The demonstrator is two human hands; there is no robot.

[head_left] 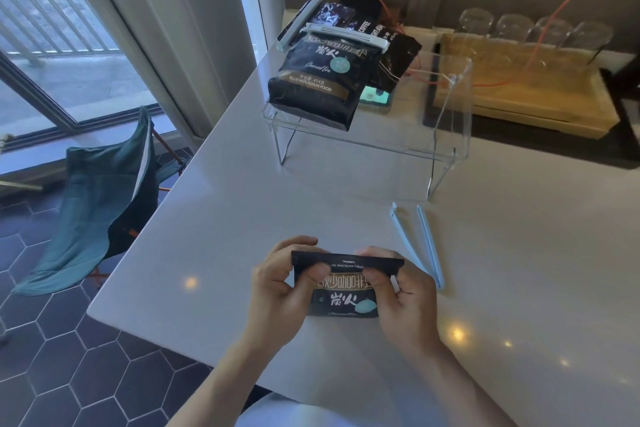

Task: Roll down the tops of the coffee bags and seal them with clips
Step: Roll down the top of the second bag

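A black coffee bag stands on the white counter near its front edge. My left hand pinches the bag's top left corner, and my right hand pinches the top right; the top edge is folded over between them. An open light-blue clip lies on the counter just right of my right hand. On the clear acrylic shelf farther back, a second coffee bag leans with a white clip across its top. Behind it sits another dark bag with a pale clip.
A phone lies under the shelf beside a loose black bag. A wooden tray holds several upturned glasses at the back right. A teal folding chair stands on the hexagon-tiled floor to the left, below the counter's edge.
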